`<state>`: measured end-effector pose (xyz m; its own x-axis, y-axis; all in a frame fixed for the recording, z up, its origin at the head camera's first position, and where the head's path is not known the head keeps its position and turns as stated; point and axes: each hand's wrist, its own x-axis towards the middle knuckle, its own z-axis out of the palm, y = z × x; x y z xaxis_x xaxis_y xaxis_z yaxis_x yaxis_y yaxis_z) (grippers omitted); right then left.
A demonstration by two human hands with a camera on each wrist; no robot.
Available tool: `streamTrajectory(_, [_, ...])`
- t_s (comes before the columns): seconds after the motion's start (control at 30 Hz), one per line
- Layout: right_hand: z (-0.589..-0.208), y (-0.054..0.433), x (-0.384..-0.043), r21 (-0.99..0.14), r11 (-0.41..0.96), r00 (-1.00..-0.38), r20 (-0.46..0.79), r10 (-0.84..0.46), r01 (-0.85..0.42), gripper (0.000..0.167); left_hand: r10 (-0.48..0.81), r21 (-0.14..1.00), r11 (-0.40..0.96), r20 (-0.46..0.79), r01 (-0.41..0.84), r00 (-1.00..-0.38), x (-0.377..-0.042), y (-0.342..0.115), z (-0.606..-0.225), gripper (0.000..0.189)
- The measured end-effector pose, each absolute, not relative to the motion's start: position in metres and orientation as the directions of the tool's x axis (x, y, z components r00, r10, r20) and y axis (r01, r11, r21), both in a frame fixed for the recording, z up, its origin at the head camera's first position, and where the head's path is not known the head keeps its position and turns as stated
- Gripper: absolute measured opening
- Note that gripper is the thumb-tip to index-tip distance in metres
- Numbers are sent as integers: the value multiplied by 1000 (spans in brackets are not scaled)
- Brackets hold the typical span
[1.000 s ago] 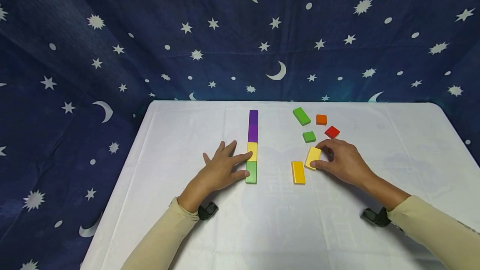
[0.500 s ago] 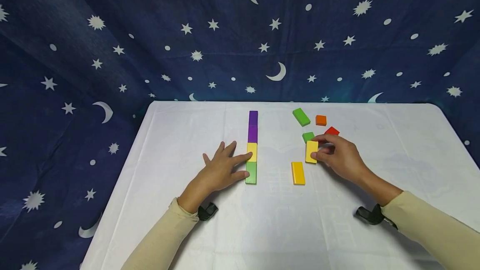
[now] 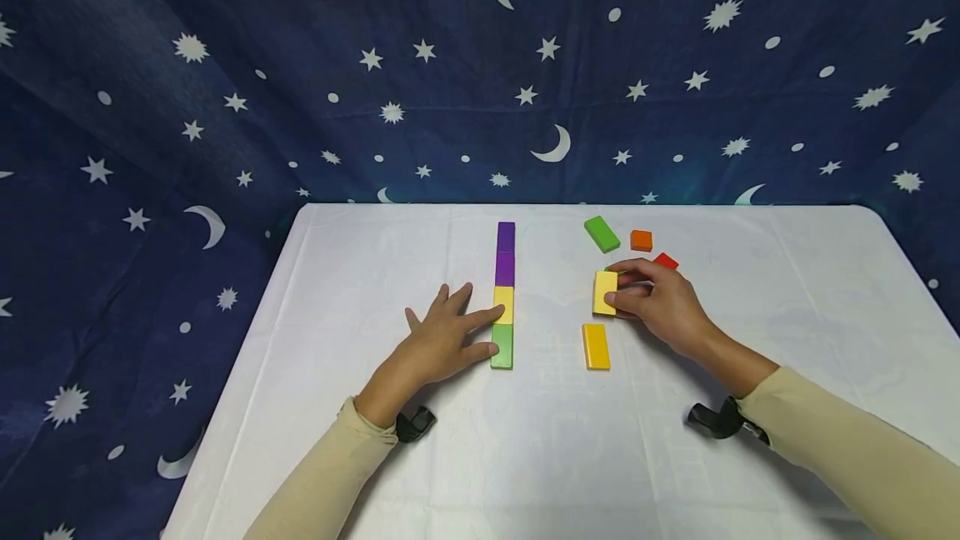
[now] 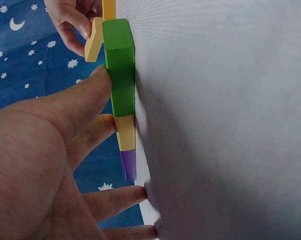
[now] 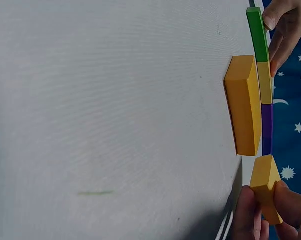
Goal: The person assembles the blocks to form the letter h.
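Observation:
A row of blocks runs away from me on the table: a light green block nearest, then a yellow block, then two purple blocks. My left hand lies spread beside this row, thumb touching the green block and index finger on the yellow one. My right hand pinches a pale yellow block between thumb and fingers; the right wrist view shows this held block raised off the table. An orange-yellow block lies just nearer to me than the right hand.
Beyond the right hand lie a long green block, an orange block and a red block. A small green block is mostly hidden behind the right fingers. A dark blue star-patterned cloth hangs behind the white table.
My right hand has moved left and slightly away from me with the pale yellow block, which has turned straighter and now hides most of the small green block. My left hand stays put.

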<state>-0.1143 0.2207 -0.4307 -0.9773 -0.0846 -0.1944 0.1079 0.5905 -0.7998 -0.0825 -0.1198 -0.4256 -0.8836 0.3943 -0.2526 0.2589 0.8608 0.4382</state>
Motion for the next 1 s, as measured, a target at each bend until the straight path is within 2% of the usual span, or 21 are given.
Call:
streamTrajectory(0.17, [-433, 216, -116, -798, 588, -974, -215, -75, 131, 49, 392, 433, 863, -251, 259, -885, -82, -120, -427, 59])
streamTrajectory(0.43, [-434, 210, -116, -767, 635, -978, -191, -81, 97, 48, 384, 423, 870, -258, 254, -887, -82, -119, -427, 59])
streamTrajectory(0.73, [-436, 206, -119, -779, 618, -976, -203, -82, 111, 46, 385, 428, 868, -259, 252, -886, -81, -120, -426, 59])
streamTrajectory(1.0, [-435, 204, -123, -690, 721, -980, -180, -91, 60, 46, 389, 432, 865, -252, 257, -886, -81, -120, -426, 59])
